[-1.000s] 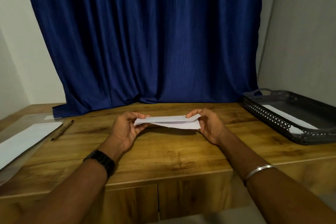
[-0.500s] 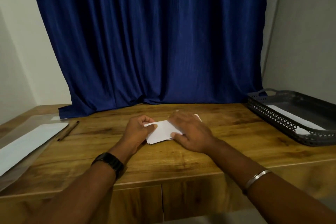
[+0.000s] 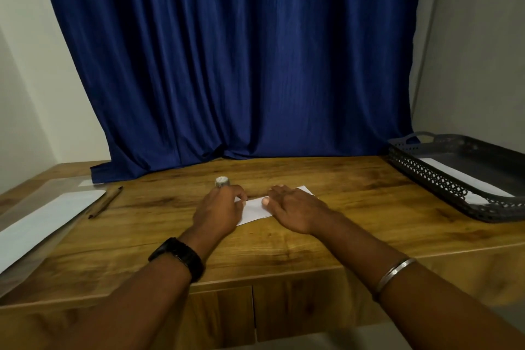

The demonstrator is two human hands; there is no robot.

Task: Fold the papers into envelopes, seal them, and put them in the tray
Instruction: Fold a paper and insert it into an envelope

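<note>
A folded white paper (image 3: pixel 254 209) lies flat on the wooden table (image 3: pixel 355 207), in the middle. My left hand (image 3: pixel 220 209) sits at its left end, with curled fingers pinching that edge. Spread flat over the paper's right half, my right hand (image 3: pixel 292 209) presses it down, the thumb pointing left across the sheet. The dark openwork tray (image 3: pixel 443 182) stands at the table's right end with a white envelope (image 3: pixel 466 179) lying inside it.
A small round white-topped object (image 3: pixel 222 181) stands just behind my left hand. A pencil (image 3: pixel 105 202) lies to the left, beside a clear plastic sleeve holding white paper (image 3: pixel 42 221). A blue curtain (image 3: pixel 241 65) hangs behind the table.
The paper, held up between both hands a second ago, now lies on the table. My right hand moved on top of it and flattened out; my left hand stays at its left edge.
</note>
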